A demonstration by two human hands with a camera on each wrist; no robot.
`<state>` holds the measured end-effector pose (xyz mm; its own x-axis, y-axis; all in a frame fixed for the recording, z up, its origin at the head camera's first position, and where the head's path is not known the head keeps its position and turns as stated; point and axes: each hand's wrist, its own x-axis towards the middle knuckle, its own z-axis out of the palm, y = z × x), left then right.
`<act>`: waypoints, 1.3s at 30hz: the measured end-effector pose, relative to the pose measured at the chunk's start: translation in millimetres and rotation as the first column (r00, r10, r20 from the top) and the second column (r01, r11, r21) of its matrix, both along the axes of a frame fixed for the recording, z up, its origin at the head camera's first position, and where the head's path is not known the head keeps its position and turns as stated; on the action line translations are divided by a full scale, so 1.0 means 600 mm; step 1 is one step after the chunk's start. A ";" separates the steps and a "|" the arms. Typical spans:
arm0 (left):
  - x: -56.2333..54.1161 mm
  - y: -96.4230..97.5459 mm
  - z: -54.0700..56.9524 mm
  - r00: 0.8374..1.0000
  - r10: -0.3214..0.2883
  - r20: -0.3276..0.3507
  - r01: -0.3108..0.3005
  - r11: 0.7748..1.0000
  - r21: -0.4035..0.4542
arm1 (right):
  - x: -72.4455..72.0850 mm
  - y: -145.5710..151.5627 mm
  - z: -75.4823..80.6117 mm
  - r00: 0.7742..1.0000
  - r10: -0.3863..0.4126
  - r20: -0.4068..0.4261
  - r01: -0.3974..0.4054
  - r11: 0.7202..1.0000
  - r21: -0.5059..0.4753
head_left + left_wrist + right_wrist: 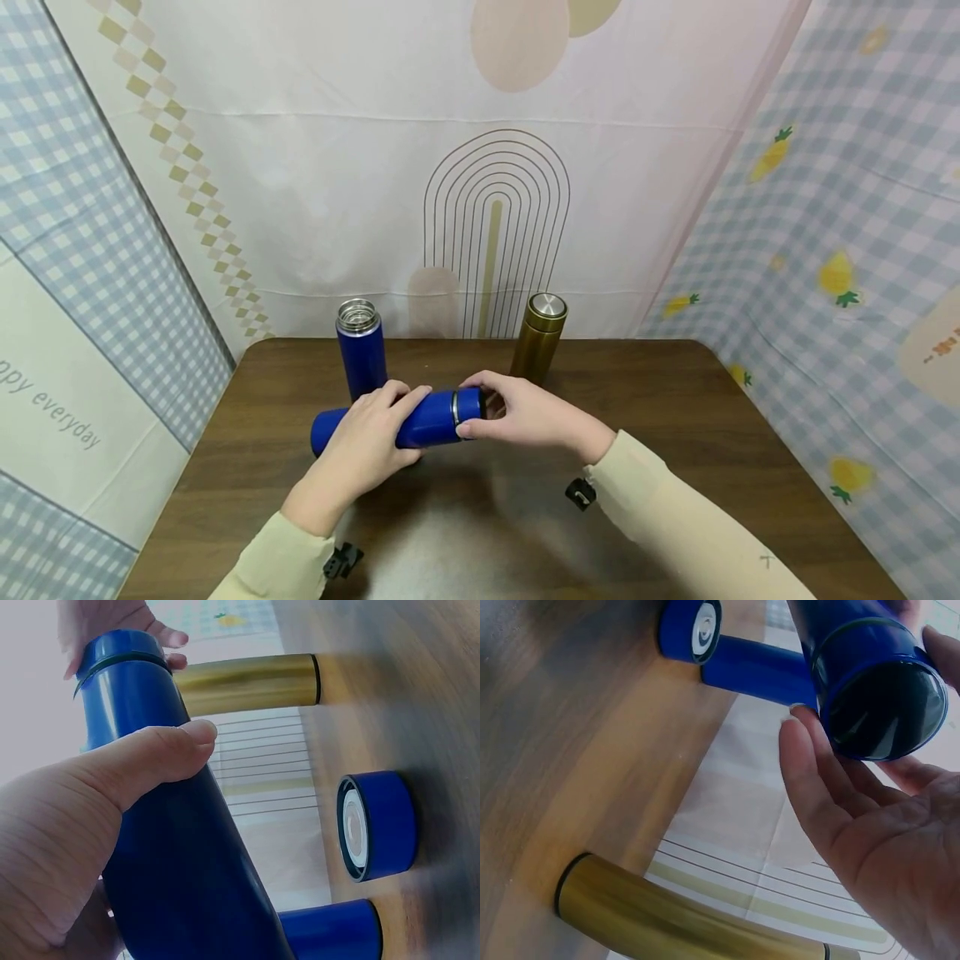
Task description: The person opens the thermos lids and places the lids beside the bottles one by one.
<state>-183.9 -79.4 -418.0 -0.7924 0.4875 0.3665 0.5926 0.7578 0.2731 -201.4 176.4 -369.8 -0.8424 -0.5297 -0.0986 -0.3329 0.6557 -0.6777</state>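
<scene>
A blue thermos point(426, 423) is held nearly level over the table, its capped end toward the right. My left hand point(367, 440) grips its body, thumb on the near side. My right hand point(528, 414) holds the blue lid point(470, 404) between thumb and fingers, just past the silver ring. In the right wrist view the lid's dark end faces the camera. Behind the left hand stands a second blue thermos point(363, 357) without its lid, its steel mouth showing. A loose blue lid point(386, 825) sits inside-up on the table in the left wrist view; the held thermos and left hand hide it in the head view.
A gold thermos point(537, 337) with its lid on stands at the back, behind the right hand. The brown wooden table point(660, 417) meets a patterned cloth backdrop point(322, 208) at its rear edge. Checked cloths hang on both sides.
</scene>
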 end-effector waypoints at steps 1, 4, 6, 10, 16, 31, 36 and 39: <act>0.000 0.000 0.000 1.000 0.000 0.004 0.000 1.000 -0.003 | 0.000 0.000 0.000 1.000 0.011 0.001 -0.011 1.000 0.001; -0.002 0.000 -0.001 1.000 0.002 0.016 -0.002 1.000 0.000 | 0.000 0.001 -0.003 1.000 0.024 -0.009 -0.024 1.000 -0.012; -0.003 -0.001 -0.002 1.000 0.005 0.022 -0.005 1.000 0.004 | -0.001 0.001 -0.005 0.999 0.032 -0.021 -0.033 0.999 -0.035; -0.005 -0.004 -0.003 0.999 0.017 0.041 -0.018 1.000 0.022 | -0.002 0.006 -0.006 0.999 0.031 -0.045 -0.034 0.996 -0.077; -0.007 -0.014 -0.004 0.997 0.045 0.064 -0.048 0.998 0.034 | -0.001 0.020 -0.009 0.996 -0.035 -0.080 0.028 0.996 -0.080; -0.014 -0.013 0.014 0.990 0.080 0.117 -0.098 0.982 0.161 | -0.015 0.042 -0.045 0.988 -0.129 -0.079 0.121 0.987 -0.105; -0.025 0.006 0.032 0.994 0.085 0.066 -0.102 0.939 0.327 | -0.021 0.046 -0.076 0.976 -0.216 -0.037 0.212 0.973 -0.096; -0.033 0.022 0.041 0.993 0.112 0.041 -0.119 0.900 0.420 | -0.026 0.047 -0.098 0.965 -0.261 -0.021 0.259 0.964 -0.064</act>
